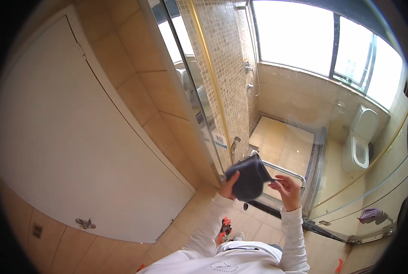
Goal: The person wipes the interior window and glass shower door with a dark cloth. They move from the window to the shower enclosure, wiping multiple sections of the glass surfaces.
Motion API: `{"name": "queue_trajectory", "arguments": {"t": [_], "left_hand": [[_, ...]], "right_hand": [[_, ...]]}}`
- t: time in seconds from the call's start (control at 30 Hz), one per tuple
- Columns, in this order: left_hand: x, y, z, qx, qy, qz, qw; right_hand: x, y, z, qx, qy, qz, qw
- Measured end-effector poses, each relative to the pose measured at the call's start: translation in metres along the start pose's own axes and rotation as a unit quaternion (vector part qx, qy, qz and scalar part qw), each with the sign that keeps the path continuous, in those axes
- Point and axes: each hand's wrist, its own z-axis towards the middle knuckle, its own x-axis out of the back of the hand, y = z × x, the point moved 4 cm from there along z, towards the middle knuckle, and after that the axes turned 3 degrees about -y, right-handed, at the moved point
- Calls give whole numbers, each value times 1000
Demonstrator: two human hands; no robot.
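1. We see two bare hands raised before a person in a white long-sleeved top (213,261), with a dark navy, rounded, pouch-like item (249,181) held up between them; we cannot tell exactly what kind of thing it is.
2. The left hand (229,186) grips the item's left side, its thumb lying against the dark surface and its other fingers mostly hidden from us.
3. The right hand (288,189) has its fingers bent and drawn together at the item's narrow right end, seeming to pinch it; we cannot tell how firmly.
4. Just beyond the hands we find a silver metal bar with a curved end (286,169).
5. Well to the left of the left hand stands a large plain white door (76,137) with a silver lever handle (85,223).
6. Far beyond the right hand we notice a white toilet (351,154) with its lid raised, below bright windows (295,34).
7. Well to the right of the right hand hangs a crumpled purple cloth (371,215).
8. Below the left hand, bright orange-red objects (224,224) lie on the beige tiled floor (254,224).
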Motion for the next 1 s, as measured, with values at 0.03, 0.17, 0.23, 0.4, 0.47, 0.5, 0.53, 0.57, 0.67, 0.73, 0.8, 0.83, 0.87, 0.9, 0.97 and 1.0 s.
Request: {"name": "queue_trajectory", "arguments": {"t": [0.03, 0.17, 0.23, 0.4, 0.47, 0.5, 0.53, 0.57, 0.67, 0.73, 0.8, 0.83, 0.87, 0.9, 0.97, 1.0], "left_hand": [[-7, 31, 3, -44, 5, 12, 999], [-74, 179, 20, -260, 21, 124, 957], [-103, 244, 41, -445, 91, 213, 865], [-187, 281, 90, -610, 203, 387, 661], [-235, 230, 114, -538, 262, 514, 615], [-256, 197, 127, -584, 197, 485, 621], [-277, 157, 143, -625, 130, 450, 625], [-303, 112, 145, -642, 163, 544, 516], [-392, -25, 114, -665, 127, 587, 444], [-445, -93, 76, -636, 62, 620, 456], [-487, -141, 52, -650, 5, 658, 381], [-508, -161, 40, -624, -26, 683, 378], [-521, -173, 31, -597, -50, 712, 367], [-529, -184, 31, -632, -55, 697, 334], [-544, -197, 19, -610, -122, 710, 330], [-549, -203, 16, -589, -158, 723, 326]], "right_hand": [[6, -6, 2, 13, -9, -33, 999], [38, -20, -1, 0, -43, -127, 991], [60, -6, -5, -34, -84, -133, 987], [95, -12, -41, -44, -134, -161, 977], [129, -19, -54, -56, -131, -148, 979], [145, -29, -57, -30, -114, -162, 980], [166, -37, -61, -22, -79, -152, 985], [190, -44, -67, -15, -40, -142, 989], [253, -66, -88, 1, 50, -117, 992], [284, -83, -106, -4, 92, -91, 992], [311, -76, -124, -9, 105, -92, 990], [323, -72, -132, -17, 113, -88, 990], [328, -66, -138, -26, 113, -79, 990], [332, -61, -143, -45, 116, -94, 988], [341, -52, -147, -70, 129, -71, 987], [345, -45, -147, -80, 138, -58, 985]]}}
